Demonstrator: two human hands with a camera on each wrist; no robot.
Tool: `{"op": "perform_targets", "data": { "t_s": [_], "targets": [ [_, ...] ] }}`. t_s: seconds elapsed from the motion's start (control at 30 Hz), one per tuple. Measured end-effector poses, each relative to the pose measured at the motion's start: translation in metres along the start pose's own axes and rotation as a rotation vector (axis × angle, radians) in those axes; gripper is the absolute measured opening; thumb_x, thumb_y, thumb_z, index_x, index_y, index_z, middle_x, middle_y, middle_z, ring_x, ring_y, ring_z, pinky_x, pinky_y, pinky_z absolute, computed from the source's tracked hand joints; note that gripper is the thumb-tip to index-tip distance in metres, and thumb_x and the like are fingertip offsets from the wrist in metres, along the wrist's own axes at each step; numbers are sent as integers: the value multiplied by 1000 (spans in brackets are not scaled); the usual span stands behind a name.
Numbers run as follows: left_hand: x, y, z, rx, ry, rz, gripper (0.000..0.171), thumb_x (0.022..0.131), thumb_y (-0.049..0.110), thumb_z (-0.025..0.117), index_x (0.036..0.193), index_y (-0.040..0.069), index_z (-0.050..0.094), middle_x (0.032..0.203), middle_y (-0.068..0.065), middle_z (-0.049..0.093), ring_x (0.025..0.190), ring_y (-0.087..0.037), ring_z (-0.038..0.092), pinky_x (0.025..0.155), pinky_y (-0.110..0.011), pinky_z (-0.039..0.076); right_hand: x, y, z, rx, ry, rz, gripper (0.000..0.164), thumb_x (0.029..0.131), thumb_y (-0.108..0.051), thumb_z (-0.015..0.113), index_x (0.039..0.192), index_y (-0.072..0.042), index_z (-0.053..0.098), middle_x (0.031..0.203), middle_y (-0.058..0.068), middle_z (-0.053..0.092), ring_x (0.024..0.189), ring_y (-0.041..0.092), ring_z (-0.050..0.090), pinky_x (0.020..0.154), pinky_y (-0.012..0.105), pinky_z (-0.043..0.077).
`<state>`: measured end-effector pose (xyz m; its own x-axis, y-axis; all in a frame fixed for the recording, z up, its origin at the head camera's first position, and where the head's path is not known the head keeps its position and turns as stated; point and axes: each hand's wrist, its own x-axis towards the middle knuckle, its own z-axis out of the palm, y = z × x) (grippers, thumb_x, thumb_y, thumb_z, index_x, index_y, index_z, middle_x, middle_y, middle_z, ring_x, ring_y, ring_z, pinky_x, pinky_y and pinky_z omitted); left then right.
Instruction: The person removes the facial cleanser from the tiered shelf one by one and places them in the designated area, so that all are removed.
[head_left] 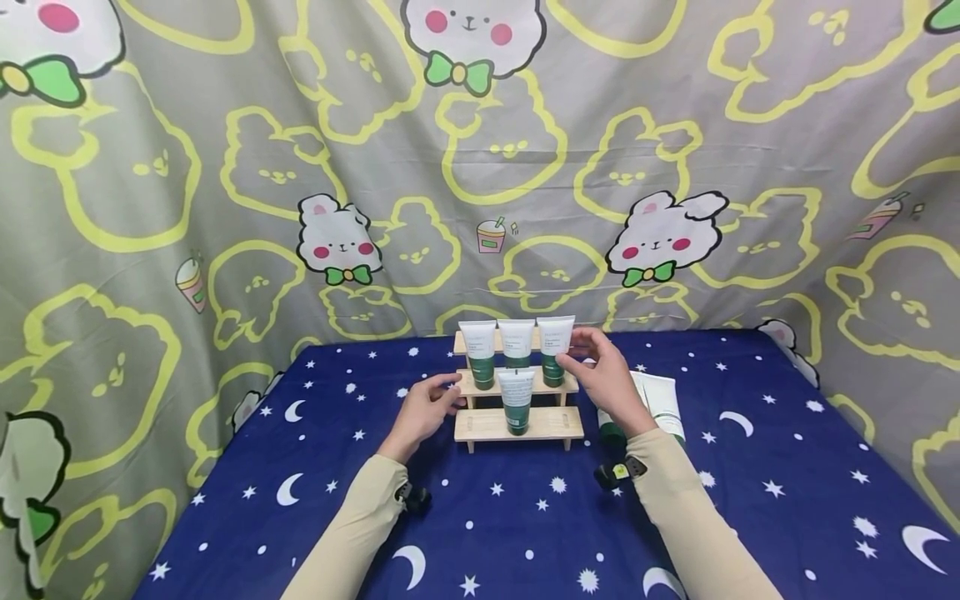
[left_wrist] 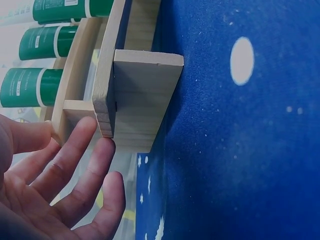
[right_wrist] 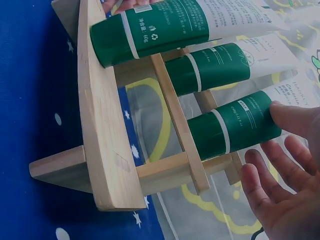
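A small tiered wooden stand [head_left: 480,427] carries white-and-green squeeze tubes. Three stand in a row on its middle tier: a left tube [head_left: 480,354], a middle tube [head_left: 517,337] partly hidden, and a right tube [head_left: 554,354]. One more front tube [head_left: 517,400] stands upright on the lowest tier. My right hand [head_left: 603,379] pinches the right tube, thumb on its front and fingers around its outer side. My left hand [head_left: 427,410] is at the stand's left end, its loosely bent fingers [left_wrist: 102,155] touching the shelf ends and holding nothing.
More white-and-green tubes [head_left: 662,400] lie on the table to the right, partly covered by my right wrist. A dark blue cloth [head_left: 517,533] with moons and stars covers the table. Behind it hangs a grey curtain [head_left: 420,167] with cartoon prints.
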<state>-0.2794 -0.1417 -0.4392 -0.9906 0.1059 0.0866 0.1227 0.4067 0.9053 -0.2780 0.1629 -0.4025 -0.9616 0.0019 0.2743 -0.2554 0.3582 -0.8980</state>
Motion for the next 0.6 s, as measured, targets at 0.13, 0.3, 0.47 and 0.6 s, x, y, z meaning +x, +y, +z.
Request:
{"op": "perform_targets", "data": {
  "t_s": [0.13,0.3,0.47,0.6],
  "targets": [
    [-1,0,0,2,6,-4,34,104,16,61,137,7,65,99,-19,77,83,-26,75,90,-51,57,0,0,2,28,-1,-14,44,98,-19,72,136,-7,52,130,16,66,123,31,60,97,44,46],
    [-1,0,-1,10,13,-1,34,104,15,61,136,7,65,97,-20,77,81,-25,74,89,-51,57,0,0,4,18,12,-30,42,98,-17,72,134,-7,53,128,17,67,121,33,61,97,46,49],
    [-1,0,0,16,13,3,34,104,15,61,136,6,65,95,-18,77,81,-24,74,88,-50,58,-3,-4,0,1,40,-21,41,98,-18,72,132,-9,52,126,16,67,118,33,63,93,45,49],
    [-1,2,1,13,9,3,34,104,15,61,136,6,65,96,-19,77,81,-25,74,89,-50,57,-5,-10,-9,-9,61,-28,41,98,-21,72,131,-9,50,126,17,67,118,36,63,91,45,49]
  ]
}}
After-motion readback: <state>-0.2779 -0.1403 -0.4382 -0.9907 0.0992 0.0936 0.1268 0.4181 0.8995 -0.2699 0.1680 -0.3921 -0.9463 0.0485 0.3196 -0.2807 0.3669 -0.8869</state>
